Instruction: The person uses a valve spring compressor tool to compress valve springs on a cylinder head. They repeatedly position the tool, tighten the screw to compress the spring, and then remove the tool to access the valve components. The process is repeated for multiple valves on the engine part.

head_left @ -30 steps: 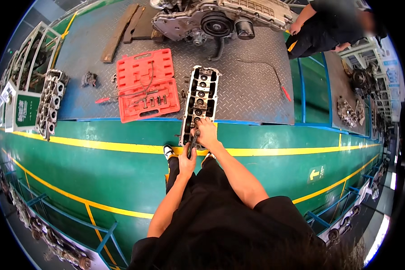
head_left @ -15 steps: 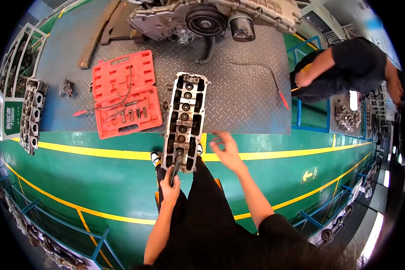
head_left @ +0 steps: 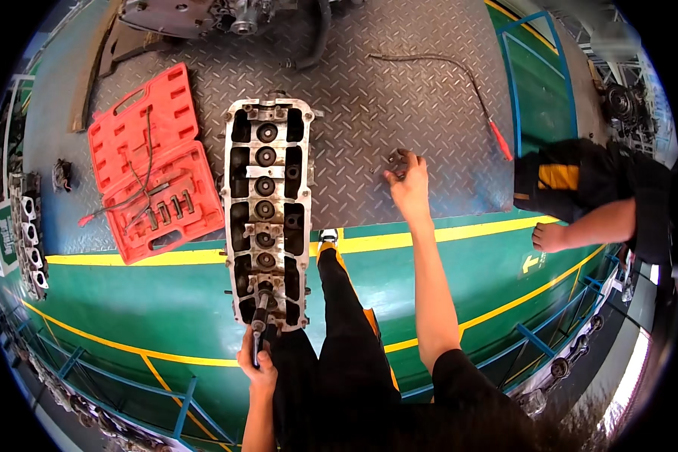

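Observation:
A long metal cylinder head (head_left: 277, 162) lies lengthwise in front of me, its far part over the table and its near end jutting past the edge. At that near end my left hand (head_left: 256, 365) is closed round the black handle of a metal-shafted tool (head_left: 261, 320). The tool's tip meets the last round bore. Out over the bare plate, right of the cylinder head, my right hand (head_left: 411, 192) has its thumb and fingers curled together. Something small and dark shows at those fingertips; its kind is too small to make out.
A chequered steel table (head_left: 346, 128) carries an open red tool case (head_left: 154, 162) with metal pieces, a cable with a red end (head_left: 499, 139) and an engine (head_left: 181, 11). Another person's hand (head_left: 550, 237) is at the right. A second cylinder head (head_left: 30, 233) stands far left.
My right hand has reached forward from beside the cylinder head to over the table, and its fingers have curled in. The view has shifted. The left hand keeps hold of the tool.

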Demonstrator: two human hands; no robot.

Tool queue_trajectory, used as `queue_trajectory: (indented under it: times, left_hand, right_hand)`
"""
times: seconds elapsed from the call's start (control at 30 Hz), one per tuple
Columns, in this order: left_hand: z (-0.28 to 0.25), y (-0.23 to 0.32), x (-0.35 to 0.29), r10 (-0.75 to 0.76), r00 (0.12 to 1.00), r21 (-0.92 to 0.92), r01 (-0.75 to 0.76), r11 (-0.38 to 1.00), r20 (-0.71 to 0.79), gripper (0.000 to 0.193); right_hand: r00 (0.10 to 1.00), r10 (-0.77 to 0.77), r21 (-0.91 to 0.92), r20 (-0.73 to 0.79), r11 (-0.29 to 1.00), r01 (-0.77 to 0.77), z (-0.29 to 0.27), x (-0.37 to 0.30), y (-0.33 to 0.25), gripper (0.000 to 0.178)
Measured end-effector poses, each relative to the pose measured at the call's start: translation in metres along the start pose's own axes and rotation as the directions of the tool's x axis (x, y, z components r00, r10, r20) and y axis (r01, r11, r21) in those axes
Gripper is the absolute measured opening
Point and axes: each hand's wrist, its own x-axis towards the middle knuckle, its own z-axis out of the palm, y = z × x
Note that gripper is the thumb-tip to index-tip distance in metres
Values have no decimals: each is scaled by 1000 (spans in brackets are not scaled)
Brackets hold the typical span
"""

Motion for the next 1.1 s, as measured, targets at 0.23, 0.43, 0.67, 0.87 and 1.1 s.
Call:
queue_trajectory:
  times: [0.23,0.43,0.67,0.87,1.1]
  left_hand:
    - [-7,-18,-8,151,988,36,-151,988,-7,65]
    - [-10,-2,-4,116,993,66,-118,991,25,67]
    - [-4,16,12,-13,998,-19,14,1000,59,80]
    - [-8,2,3,48,999,-11,-48,999,-8,75]
    - [-5,24,14,-29,999,50,30,998,-13,78]
  right_hand:
    - [999,-44,-68,2,997,44,9,8,14,17]
    - [982,-182,-141,-56,975,172,26,11,24,13]
    - [985,164,603,57,781,-165,16,-73,-3,16]
    - [906,226,780,358,462,-423,37,-185,-29,17]
    - [830,243,774,502,303,-556,23,-246,-72,25]
